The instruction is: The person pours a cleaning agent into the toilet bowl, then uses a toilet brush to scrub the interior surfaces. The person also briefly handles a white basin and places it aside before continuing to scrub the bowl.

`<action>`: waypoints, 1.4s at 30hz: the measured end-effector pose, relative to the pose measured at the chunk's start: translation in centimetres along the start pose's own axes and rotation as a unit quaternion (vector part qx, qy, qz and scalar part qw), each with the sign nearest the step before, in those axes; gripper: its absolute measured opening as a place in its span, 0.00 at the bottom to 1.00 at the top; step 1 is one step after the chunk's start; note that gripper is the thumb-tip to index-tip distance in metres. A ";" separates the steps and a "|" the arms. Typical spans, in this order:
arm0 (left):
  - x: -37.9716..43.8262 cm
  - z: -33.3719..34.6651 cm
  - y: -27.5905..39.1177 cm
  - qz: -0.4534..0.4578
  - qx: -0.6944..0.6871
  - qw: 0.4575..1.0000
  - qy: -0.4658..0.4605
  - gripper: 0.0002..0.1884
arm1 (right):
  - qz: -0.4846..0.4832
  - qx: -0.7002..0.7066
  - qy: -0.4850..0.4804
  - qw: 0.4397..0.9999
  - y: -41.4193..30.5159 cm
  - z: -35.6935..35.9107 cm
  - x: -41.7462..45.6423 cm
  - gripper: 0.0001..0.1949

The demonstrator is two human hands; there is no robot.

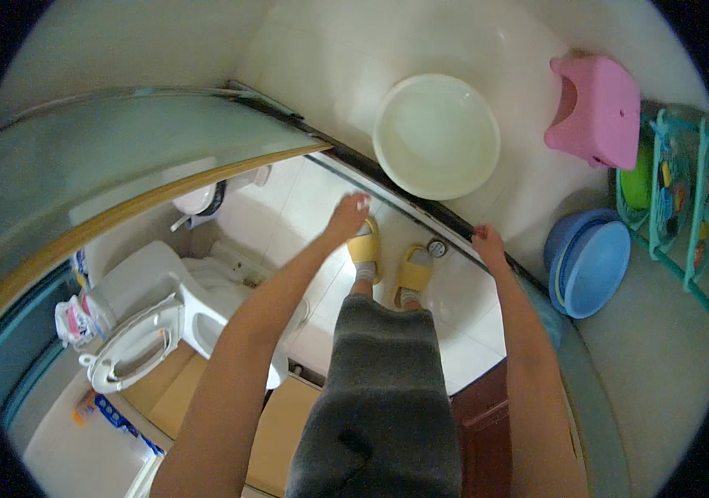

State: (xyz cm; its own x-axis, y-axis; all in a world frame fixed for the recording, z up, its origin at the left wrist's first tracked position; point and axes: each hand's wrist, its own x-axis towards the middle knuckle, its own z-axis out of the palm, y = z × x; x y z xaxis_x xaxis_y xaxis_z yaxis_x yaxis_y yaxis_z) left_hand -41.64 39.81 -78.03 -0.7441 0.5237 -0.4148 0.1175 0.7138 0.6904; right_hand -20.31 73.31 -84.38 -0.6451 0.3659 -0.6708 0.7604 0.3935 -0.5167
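My left hand (352, 215) is held above the white tiled floor, just over my left yellow slipper (364, 249). Its fingers are curled, and a small whitish patch shows at the fingertips; whether it holds something cannot be told. My right hand (487, 244) is at the dark edge of the shower sill (444, 216), fingers bent; contact with the sill is unclear. Beyond the sill, a large round pale basin (436, 137) stands on the shower floor. A round floor drain (437, 248) lies beside my right slipper (415, 271).
A pink plastic stool (609, 112), stacked blue basins (597, 267) and a teal plastic rack (656, 205) stand to the right. At left are a curved glass panel (143, 137), a white potty seat (133, 352) and cardboard (286, 429). A dark red cabinet (485, 429) is at lower right.
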 end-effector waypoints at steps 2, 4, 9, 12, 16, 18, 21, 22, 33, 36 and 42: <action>7.0 -0.1 -1.6 -0.029 -0.019 0.999 0.010 0.16 | 0.017 0.001 0.002 1.000 -1.7 0.7 3.3 0.20; 12.3 0.8 -2.6 -0.070 0.022 0.997 0.023 0.21 | 0.054 0.017 0.015 0.998 -2.1 0.8 6.9 0.25; 19.6 4.2 -4.2 -0.187 -0.045 0.981 0.037 0.35 | 0.130 0.107 0.079 0.983 -2.2 1.4 13.1 0.38; 20.7 4.5 -6.8 -0.221 -0.126 0.967 -0.008 0.38 | 0.121 0.186 0.076 0.972 -3.3 1.9 14.0 0.37; 21.1 5.2 -5.7 -0.245 -0.066 0.967 -0.010 0.38 | 0.129 0.235 0.094 0.959 -1.4 1.3 13.8 0.32; 20.8 5.2 -4.8 -0.260 -0.093 0.961 -0.026 0.38 | 0.130 0.269 0.091 0.950 -0.2 0.8 13.5 0.32; 19.3 3.7 -4.7 -0.280 -0.141 0.949 -0.029 0.36 | 0.121 0.353 0.071 0.925 -2.0 0.2 11.1 0.32; 19.0 3.4 -4.5 -0.267 -0.145 0.952 -0.025 0.34 | 0.108 0.363 0.079 0.922 -2.3 -0.5 10.2 0.33; 4.2 -0.7 2.2 -0.193 -0.148 0.969 0.049 0.29 | 0.073 0.245 0.151 0.955 -10.6 -8.0 -4.9 0.32; -2.0 -2.6 4.6 -0.237 -0.203 0.949 0.036 0.28 | 0.069 0.327 0.096 0.938 -11.3 -9.1 -10.0 0.33; -15.7 -3.8 3.1 -0.259 -0.342 0.901 0.070 0.30 | -0.006 0.316 0.038 0.948 -15.6 -8.8 -18.8 0.33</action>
State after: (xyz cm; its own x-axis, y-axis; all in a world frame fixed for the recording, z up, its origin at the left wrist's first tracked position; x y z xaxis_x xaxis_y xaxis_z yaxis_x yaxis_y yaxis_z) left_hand -32.09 32.06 -67.12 -0.6640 0.1060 -0.7402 -0.6657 0.3671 0.6497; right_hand -20.70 67.71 -59.02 -0.6391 0.4342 -0.6348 0.6300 -0.1779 -0.7559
